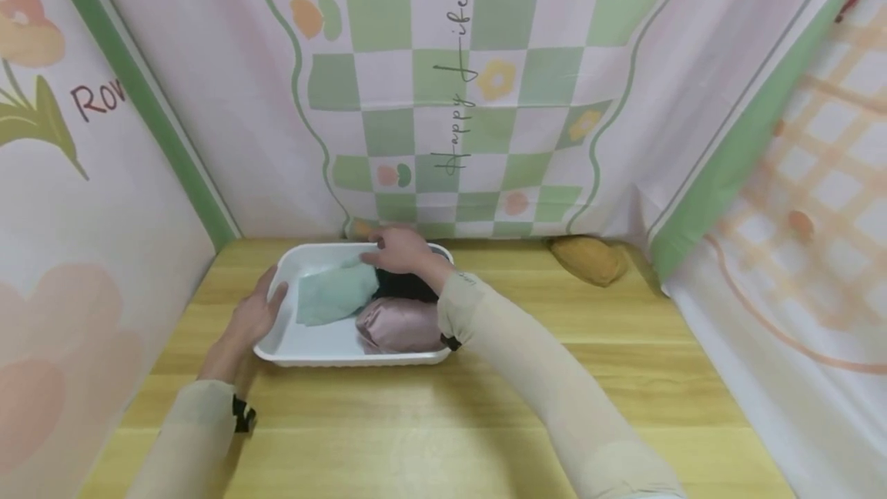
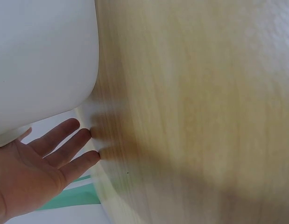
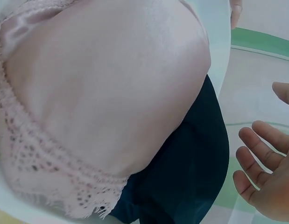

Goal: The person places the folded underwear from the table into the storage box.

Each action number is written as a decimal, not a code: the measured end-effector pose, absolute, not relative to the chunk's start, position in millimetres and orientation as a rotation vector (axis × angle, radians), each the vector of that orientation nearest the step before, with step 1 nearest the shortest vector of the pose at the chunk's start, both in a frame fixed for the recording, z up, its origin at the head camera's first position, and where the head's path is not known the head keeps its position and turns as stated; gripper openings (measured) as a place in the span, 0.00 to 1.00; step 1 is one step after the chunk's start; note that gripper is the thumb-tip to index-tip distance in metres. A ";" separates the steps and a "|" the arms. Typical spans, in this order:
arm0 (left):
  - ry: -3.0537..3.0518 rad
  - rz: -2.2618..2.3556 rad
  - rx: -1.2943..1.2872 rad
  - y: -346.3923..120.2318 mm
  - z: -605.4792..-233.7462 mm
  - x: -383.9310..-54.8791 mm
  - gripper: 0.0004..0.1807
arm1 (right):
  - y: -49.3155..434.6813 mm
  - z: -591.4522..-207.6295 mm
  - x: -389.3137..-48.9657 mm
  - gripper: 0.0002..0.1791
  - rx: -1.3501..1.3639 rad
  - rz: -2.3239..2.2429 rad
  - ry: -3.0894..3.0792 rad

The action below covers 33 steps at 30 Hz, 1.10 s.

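A white plastic tray point(image 1: 312, 341) stands on the table. My left hand point(image 1: 252, 317) rests at its left end, thumb at the rim. In the left wrist view the other fingers point(image 2: 69, 148) are straight and spread outside the tray wall. My right hand point(image 1: 403, 250) hovers at the tray's far side above a dark bra-like garment point(image 1: 405, 286), holding nothing, fingers loosely bent. A pale pink bra point(image 3: 107, 88) with a smooth cup and lace edging lies folded in the near right part. Left of these lies a mint-green folded garment point(image 1: 336, 295), partly translucent.
A mustard-yellow folded cloth item point(image 1: 589, 259) lies at the table's back right corner, against the curtain. Printed curtains point(image 1: 478, 122) hang behind and along both sides. Light wooden tabletop point(image 1: 388, 430) extends in front of the tray.
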<state>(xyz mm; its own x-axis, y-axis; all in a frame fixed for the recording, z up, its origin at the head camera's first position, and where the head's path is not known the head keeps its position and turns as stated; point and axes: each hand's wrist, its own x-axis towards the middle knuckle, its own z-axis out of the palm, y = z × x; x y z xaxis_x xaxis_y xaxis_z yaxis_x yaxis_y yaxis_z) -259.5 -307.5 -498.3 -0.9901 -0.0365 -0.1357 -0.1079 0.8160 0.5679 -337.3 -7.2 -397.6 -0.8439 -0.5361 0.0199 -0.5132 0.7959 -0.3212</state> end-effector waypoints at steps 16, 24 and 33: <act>2.851 0.933 -0.142 -308.3 -499.3 -259.4 0.42 | 23.3 -395.4 -334.3 0.29 -0.844 -0.720 2.889; 2.838 0.945 -0.141 -308.2 -499.8 -259.4 0.43 | 42.9 -396.8 -335.3 0.27 -0.811 -0.817 2.871; 2.850 0.931 -0.130 -307.2 -499.6 -258.5 0.42 | 62.3 -398.0 -332.1 0.27 -0.758 -0.891 2.872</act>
<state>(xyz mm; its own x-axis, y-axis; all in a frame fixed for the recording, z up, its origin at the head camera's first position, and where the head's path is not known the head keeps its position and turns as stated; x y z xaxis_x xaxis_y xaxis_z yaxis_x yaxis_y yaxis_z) -258.5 -307.2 -499.6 -0.9865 -0.0386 -0.1593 -0.1252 0.8046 0.5804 -332.1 62.3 -398.0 -0.8797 -0.4643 0.1029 -0.4409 0.7153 -0.5421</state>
